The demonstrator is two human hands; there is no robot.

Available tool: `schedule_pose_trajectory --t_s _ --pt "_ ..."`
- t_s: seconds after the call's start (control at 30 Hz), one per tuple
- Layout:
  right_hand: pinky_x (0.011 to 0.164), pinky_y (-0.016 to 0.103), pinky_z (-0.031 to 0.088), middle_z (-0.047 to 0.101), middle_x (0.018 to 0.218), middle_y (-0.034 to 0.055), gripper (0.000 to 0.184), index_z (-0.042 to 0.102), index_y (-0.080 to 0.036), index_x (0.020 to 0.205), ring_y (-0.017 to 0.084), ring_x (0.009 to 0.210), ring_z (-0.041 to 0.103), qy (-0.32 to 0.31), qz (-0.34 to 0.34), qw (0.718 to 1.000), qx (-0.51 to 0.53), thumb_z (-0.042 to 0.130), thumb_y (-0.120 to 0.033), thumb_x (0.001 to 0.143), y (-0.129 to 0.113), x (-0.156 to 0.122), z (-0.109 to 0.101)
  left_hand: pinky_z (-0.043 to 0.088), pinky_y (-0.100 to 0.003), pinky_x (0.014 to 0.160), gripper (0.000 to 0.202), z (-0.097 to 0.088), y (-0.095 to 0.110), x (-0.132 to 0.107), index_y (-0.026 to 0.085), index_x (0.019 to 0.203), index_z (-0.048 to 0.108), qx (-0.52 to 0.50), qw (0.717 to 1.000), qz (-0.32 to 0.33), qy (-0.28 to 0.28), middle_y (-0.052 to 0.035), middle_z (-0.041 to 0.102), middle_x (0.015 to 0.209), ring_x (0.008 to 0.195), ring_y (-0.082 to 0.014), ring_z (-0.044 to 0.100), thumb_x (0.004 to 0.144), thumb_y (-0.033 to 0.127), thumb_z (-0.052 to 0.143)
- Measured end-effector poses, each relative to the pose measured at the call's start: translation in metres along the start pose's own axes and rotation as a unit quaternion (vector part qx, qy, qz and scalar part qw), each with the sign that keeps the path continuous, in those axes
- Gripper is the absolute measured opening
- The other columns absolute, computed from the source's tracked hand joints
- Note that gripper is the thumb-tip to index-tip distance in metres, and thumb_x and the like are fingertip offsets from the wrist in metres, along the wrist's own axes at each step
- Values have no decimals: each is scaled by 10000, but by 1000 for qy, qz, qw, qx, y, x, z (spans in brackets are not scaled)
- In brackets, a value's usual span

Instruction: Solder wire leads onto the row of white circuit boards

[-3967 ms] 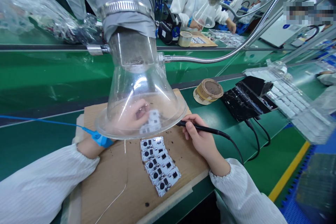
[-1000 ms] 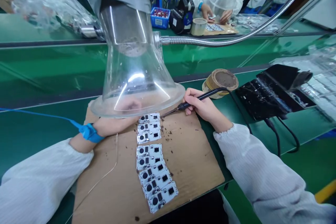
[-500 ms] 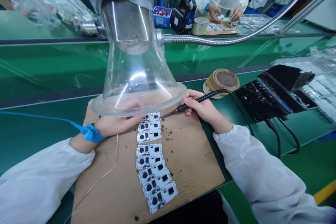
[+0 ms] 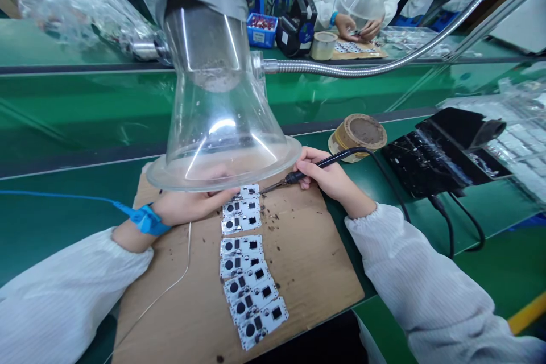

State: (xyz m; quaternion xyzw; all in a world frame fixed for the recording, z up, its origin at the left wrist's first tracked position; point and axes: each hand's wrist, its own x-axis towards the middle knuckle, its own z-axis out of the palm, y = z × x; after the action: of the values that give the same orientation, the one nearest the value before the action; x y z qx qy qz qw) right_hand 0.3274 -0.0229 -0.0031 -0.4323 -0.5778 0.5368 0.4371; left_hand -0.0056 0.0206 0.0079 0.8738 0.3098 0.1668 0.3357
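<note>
My right hand [image 4: 326,173] is closed round a black soldering iron [image 4: 318,166], whose tip points left at the top of a row of small white circuit boards [image 4: 249,261] on a brown wooden board [image 4: 298,256]. My left hand [image 4: 191,203], with a blue wrist strap [image 4: 145,219], rests beside the uppermost boards under the rim of a clear fume hood [image 4: 224,119]. Its fingers are partly hidden by the hood. A thin solder wire [image 4: 179,278] runs from that hand down the board.
A round brown tip cleaner [image 4: 357,132] and a black soldering stand [image 4: 443,153] with cables sit to the right on the green bench. A flexible metal hose [image 4: 362,68] crosses above. Clear trays lie far right. Another person works at the far bench [image 4: 356,25].
Since four seconds ago my view shifted and my right hand brought the iron tip in to the top boards. Over the last second both hands have stayed almost still.
</note>
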Motion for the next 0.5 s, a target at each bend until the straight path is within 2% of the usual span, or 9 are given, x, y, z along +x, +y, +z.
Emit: schedule_pose_trajectory --t_s 0.2,0.33,0.5 --pt "516 214 494 576 611 -59 325 661 -201 852 95 514 519 17 -3 999 44 792 -469 983 1 1 1 373 -296 650 312 2 -4 -1 196 961 661 -11 1000 -2 2 19 588 786 677 -143 505 1119 450 575" --pt "524 216 500 583 610 -54 318 668 -200 860 99 523 533 11 -5 1000 23 769 -463 1006 2 1 1 379 -296 658 316 4 -8 -2 199 1007 673 -12 1000 -7 3 12 599 815 698 -149 515 1129 470 565" --pt "529 215 493 588 634 -51 309 666 -200 857 95 531 539 3 -8 1000 10 758 -448 1018 2 0 0 359 -291 619 353 4 -7 -2 203 923 611 8 1000 -9 -11 31 513 732 643 -141 479 1131 480 543"
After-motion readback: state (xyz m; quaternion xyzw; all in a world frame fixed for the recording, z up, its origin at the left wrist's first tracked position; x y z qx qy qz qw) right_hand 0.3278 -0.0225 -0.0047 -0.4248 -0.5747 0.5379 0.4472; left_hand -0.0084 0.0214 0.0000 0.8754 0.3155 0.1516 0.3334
